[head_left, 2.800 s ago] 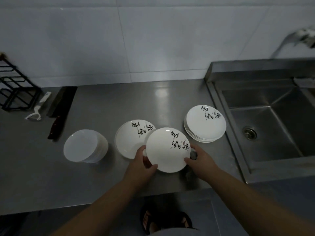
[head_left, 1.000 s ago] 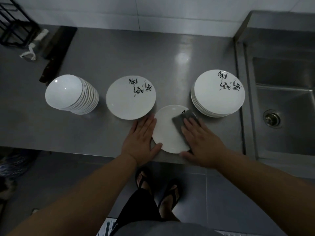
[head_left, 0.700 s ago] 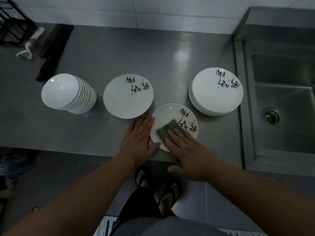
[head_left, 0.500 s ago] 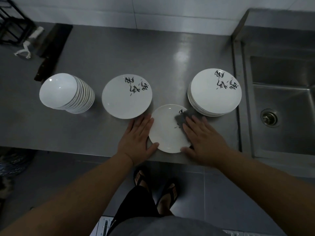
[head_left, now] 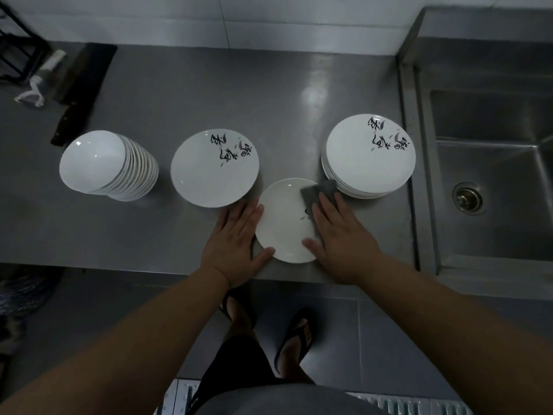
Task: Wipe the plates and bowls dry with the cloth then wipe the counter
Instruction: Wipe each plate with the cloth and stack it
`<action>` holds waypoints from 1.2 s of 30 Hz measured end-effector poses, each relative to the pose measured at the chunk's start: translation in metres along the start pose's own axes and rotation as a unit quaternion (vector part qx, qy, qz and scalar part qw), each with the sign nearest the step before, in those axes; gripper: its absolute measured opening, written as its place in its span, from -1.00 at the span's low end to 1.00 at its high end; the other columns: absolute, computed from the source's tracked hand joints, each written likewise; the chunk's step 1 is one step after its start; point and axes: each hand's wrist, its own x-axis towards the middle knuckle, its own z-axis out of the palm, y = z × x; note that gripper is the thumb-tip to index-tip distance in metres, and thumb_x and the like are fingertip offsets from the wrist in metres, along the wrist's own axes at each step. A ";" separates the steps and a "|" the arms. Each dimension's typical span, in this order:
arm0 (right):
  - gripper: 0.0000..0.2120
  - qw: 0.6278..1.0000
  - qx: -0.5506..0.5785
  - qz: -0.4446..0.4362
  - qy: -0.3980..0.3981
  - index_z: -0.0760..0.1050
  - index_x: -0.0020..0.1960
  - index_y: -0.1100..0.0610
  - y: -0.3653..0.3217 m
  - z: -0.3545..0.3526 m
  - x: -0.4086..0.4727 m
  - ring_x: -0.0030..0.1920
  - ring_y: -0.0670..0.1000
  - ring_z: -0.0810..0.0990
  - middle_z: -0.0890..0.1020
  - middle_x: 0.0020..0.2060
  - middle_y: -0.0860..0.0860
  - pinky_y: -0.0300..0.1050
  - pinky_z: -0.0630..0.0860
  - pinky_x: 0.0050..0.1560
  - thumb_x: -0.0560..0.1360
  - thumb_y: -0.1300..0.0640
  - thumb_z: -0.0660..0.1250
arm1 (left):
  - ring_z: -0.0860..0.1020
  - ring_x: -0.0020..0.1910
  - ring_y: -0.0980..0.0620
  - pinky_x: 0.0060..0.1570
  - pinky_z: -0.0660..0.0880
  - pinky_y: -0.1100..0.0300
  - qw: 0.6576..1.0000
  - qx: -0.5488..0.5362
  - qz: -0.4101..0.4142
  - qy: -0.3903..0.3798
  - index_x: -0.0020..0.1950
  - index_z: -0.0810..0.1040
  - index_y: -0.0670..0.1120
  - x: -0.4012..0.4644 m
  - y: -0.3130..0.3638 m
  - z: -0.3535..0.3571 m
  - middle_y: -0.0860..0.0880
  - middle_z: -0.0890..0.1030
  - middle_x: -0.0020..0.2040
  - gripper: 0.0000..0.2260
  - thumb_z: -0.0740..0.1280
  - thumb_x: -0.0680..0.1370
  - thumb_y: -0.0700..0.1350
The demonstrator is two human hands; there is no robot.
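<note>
A small white plate (head_left: 282, 223) lies flat near the front edge of the steel counter (head_left: 185, 94). My right hand (head_left: 338, 235) presses a grey cloth (head_left: 318, 191) onto the plate's right side with straight fingers. Flat on the counter, my left hand (head_left: 236, 241) touches the plate's left rim, thumb along its front. A single white plate with black markings (head_left: 214, 169) sits to the left. A stack of like plates (head_left: 369, 155) stands to the right, beside the cloth. A leaning stack of plain white bowls (head_left: 104, 166) is at the far left.
A steel sink (head_left: 493, 175) with a drain lies right of the counter. A cleaver (head_left: 80, 91), a white peeler (head_left: 36, 88) and a black wire rack (head_left: 15, 55) sit at the back left. My sandalled feet show below the counter's front edge.
Since 2.8 s ago the small plate went from held in both hands to flat on the counter. Over the last second my right hand rubbed the cloth left and back right across it.
</note>
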 end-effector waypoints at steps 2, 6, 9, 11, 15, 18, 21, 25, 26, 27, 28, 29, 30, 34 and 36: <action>-0.12 1.000 0.003 0.002 0.000 0.06 0.66 0.18 0.001 0.004 0.010 0.66 0.18 -0.16 0.00 0.67 0.13 0.16 -0.02 0.64 0.56 -0.39 -0.19 | -0.05 0.66 -0.06 0.59 0.00 -0.19 1.000 -0.006 -0.007 0.001 0.67 0.06 -0.09 0.000 0.001 -0.001 -0.08 0.03 0.68 -0.19 0.12 0.58 0.37; -0.08 0.996 0.075 0.050 0.011 0.04 0.66 0.19 -0.027 0.019 -0.033 0.65 0.17 -0.19 -0.04 0.67 0.15 0.03 -0.16 0.64 0.53 -0.40 -0.22 | -0.01 0.66 -0.11 0.59 0.00 -0.21 1.000 -0.022 -0.006 0.018 0.60 0.24 -0.15 -0.005 0.004 -0.003 -0.12 0.05 0.68 -0.13 0.18 0.51 0.44; -0.01 0.992 0.106 0.058 -0.027 -0.05 0.68 0.15 -0.038 0.021 -0.057 0.64 0.12 -0.28 -0.15 0.67 0.08 0.00 -0.20 0.62 0.45 -0.46 -0.32 | -0.04 0.66 -0.14 0.58 0.03 -0.25 0.999 -0.014 0.031 0.018 0.36 0.46 -0.15 -0.011 0.010 -0.008 -0.14 0.03 0.68 -0.22 0.24 0.45 0.47; 0.00 0.994 0.098 0.050 -0.020 0.00 0.68 0.15 -0.026 0.015 -0.044 0.65 0.13 -0.24 -0.10 0.67 0.08 0.03 -0.17 0.64 0.45 -0.46 -0.34 | -0.01 0.66 -0.13 0.59 0.02 -0.22 0.997 -0.011 0.074 0.008 0.17 0.54 -0.13 -0.014 0.013 -0.008 -0.11 0.10 0.67 -0.35 0.23 0.48 0.43; 0.03 0.999 0.047 0.024 0.006 0.12 0.65 0.22 -0.003 0.005 -0.006 0.65 0.20 -0.12 0.03 0.66 0.12 0.15 -0.03 0.63 0.50 -0.47 -0.41 | 0.27 0.58 -0.12 0.55 0.19 -0.16 0.995 -0.073 0.067 0.026 0.08 0.62 -0.10 -0.015 0.018 -0.001 -0.10 0.38 0.56 -0.52 0.29 0.51 0.29; -0.05 0.995 0.080 0.064 -0.008 0.05 0.65 0.24 -0.026 0.015 -0.026 0.65 0.25 -0.15 -0.02 0.66 0.18 0.16 -0.08 0.64 0.50 -0.40 -0.28 | 0.36 0.53 -0.11 0.48 0.30 -0.13 0.993 -0.105 0.033 0.052 0.04 0.61 -0.09 -0.016 0.025 0.007 -0.07 0.44 0.52 -0.57 0.36 0.47 0.26; 0.00 0.993 0.088 0.072 -0.026 -0.03 0.67 0.22 -0.051 0.024 -0.061 0.64 0.27 -0.21 -0.09 0.66 0.20 0.14 -0.16 0.64 0.46 -0.43 -0.30 | 0.38 0.52 -0.08 0.43 0.34 -0.19 0.993 -0.105 0.027 0.055 0.02 0.61 -0.05 -0.020 0.027 0.008 -0.04 0.46 0.51 -0.60 0.39 0.46 0.26; -0.04 0.996 0.063 0.067 0.006 0.03 0.67 0.17 -0.023 0.010 -0.030 0.64 0.25 -0.16 -0.02 0.67 0.13 0.15 -0.10 0.63 0.47 -0.40 -0.34 | 0.42 0.48 -0.08 0.38 0.37 -0.19 0.993 -0.095 0.028 0.066 0.00 0.62 -0.01 -0.023 0.029 0.005 -0.04 0.49 0.48 -0.68 0.43 0.48 0.22; -0.07 0.996 0.061 0.060 0.015 0.07 0.66 0.18 -0.014 0.008 -0.019 0.64 0.25 -0.13 0.01 0.67 0.13 0.16 -0.06 0.63 0.50 -0.39 -0.30 | 0.43 0.47 -0.09 0.36 0.38 -0.19 0.993 -0.092 0.025 0.072 -0.01 0.61 -0.01 -0.024 0.030 0.006 -0.04 0.51 0.47 -0.70 0.45 0.48 0.21; -0.10 0.997 0.061 0.053 0.020 0.11 0.65 0.21 -0.009 0.008 -0.013 0.65 0.25 -0.10 0.05 0.66 0.14 0.19 -0.01 0.63 0.53 -0.37 -0.24 | 0.44 0.46 -0.09 0.35 0.38 -0.18 0.993 -0.088 0.019 0.077 -0.02 0.61 0.00 -0.024 0.032 0.007 -0.04 0.52 0.46 -0.70 0.46 0.48 0.21; -0.12 0.997 0.064 0.047 0.020 0.13 0.64 0.23 -0.008 0.013 -0.012 0.65 0.25 -0.08 0.07 0.66 0.15 0.21 0.02 0.62 0.55 -0.35 -0.19 | 0.46 0.44 -0.09 0.34 0.38 -0.16 0.994 -0.080 0.009 0.079 -0.03 0.60 0.01 -0.025 0.034 0.008 -0.03 0.53 0.45 -0.69 0.45 0.47 0.23; -0.12 0.996 0.072 0.046 0.017 0.12 0.64 0.24 -0.013 0.019 -0.018 0.65 0.24 -0.09 0.06 0.66 0.17 0.21 0.02 0.63 0.56 -0.36 -0.18 | 0.48 0.40 -0.09 0.31 0.37 -0.12 0.994 -0.070 -0.004 0.081 -0.04 0.60 0.01 -0.026 0.039 0.008 -0.03 0.55 0.42 -0.67 0.44 0.47 0.26; -0.09 0.995 0.083 0.050 0.009 0.09 0.65 0.24 -0.021 0.024 -0.029 0.65 0.24 -0.11 0.03 0.66 0.17 0.18 -0.03 0.64 0.55 -0.40 -0.20 | 0.50 0.34 -0.09 0.26 0.37 -0.08 0.995 -0.062 -0.018 0.082 -0.06 0.59 0.01 -0.028 0.044 0.008 -0.03 0.58 0.37 -0.64 0.42 0.46 0.30; 0.14 0.993 0.101 0.044 -0.029 -0.02 0.68 0.17 -0.040 0.034 -0.070 0.65 0.18 -0.21 -0.08 0.67 0.11 0.09 -0.13 0.64 0.39 -0.57 -0.48 | 0.48 0.13 -0.12 0.10 0.35 -0.03 0.996 -0.058 -0.019 0.070 -0.03 0.54 0.01 -0.033 0.058 -0.001 -0.02 0.53 0.16 -0.53 0.36 0.41 0.40; 0.15 0.994 0.099 0.032 -0.022 0.06 0.67 0.15 -0.026 0.024 -0.059 0.66 0.14 -0.16 -0.01 0.67 0.08 0.07 -0.09 0.65 0.38 -0.57 -0.50 | 0.45 0.30 -0.10 0.22 0.32 -0.05 0.998 -0.043 0.001 0.045 0.14 0.57 0.06 -0.034 0.047 -0.008 0.00 0.52 0.31 -0.49 0.37 0.41 0.41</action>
